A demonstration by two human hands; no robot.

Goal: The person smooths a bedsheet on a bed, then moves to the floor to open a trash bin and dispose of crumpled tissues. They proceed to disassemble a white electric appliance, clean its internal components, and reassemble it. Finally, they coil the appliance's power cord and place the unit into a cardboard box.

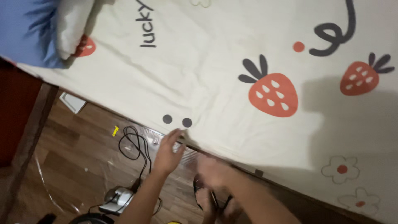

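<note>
A cream bedsheet (215,79) printed with red strawberries and dark dots covers the bed across most of the view. My left hand (168,151) reaches up to the sheet's lower edge, fingertips touching or pinching the hem just below two dark dots. My right hand (213,170) is blurred, a little to the right and below that edge, near the hem; whether it grips anything cannot be told. My foot in a dark sandal (211,199) stands on the floor beneath.
A white pillow (70,25) and blue cloth (25,29) lie at the top left. On the wooden floor (66,161) are a black cable (137,145), a small white device (120,199), clear plastic film and a yellow scrap (115,131).
</note>
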